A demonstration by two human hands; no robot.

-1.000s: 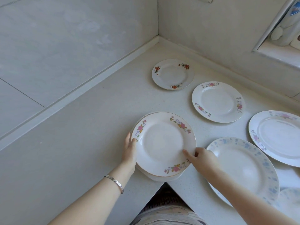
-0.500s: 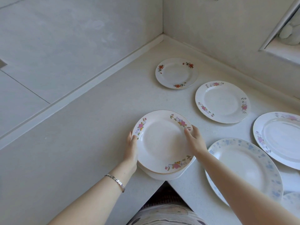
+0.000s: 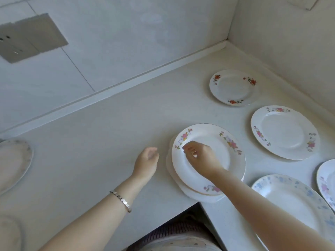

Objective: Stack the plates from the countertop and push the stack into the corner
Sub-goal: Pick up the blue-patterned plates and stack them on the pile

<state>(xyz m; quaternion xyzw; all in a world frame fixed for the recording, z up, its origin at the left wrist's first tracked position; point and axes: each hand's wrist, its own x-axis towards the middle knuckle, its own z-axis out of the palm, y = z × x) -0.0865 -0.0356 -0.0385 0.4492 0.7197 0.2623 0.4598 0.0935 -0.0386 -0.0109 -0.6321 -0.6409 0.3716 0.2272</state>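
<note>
A stack of white plates (image 3: pixel 231 161) stands near the counter's inner front edge; its top plate has pink flowers on the rim. My right hand (image 3: pixel 200 157) reaches across this top plate, bent fingertips touching its left side. My left hand (image 3: pixel 147 162) hovers just left of the stack, loosely curled, holding nothing and apart from the rim. Singly on the counter lie a small plate with red flowers (image 3: pixel 233 87), a pink-flowered plate (image 3: pixel 284 132), a blue-flowered plate (image 3: pixel 293 201) and one more plate (image 3: pixel 328 180) cut off at the right edge.
The wall corner (image 3: pixel 226 42) is behind the small plate. A marbled round dish (image 3: pixel 12 160) sits at the far left, another (image 3: pixel 7 232) at the bottom left. A grey socket panel (image 3: pixel 30 37) is on the left wall. The countertop (image 3: pixel 108 142) has an inner edge corner below the stack.
My left hand has let go of the stack's left rim and drawn away to the left. My right hand has moved from the right rim across the top plate. The view has swung left.
</note>
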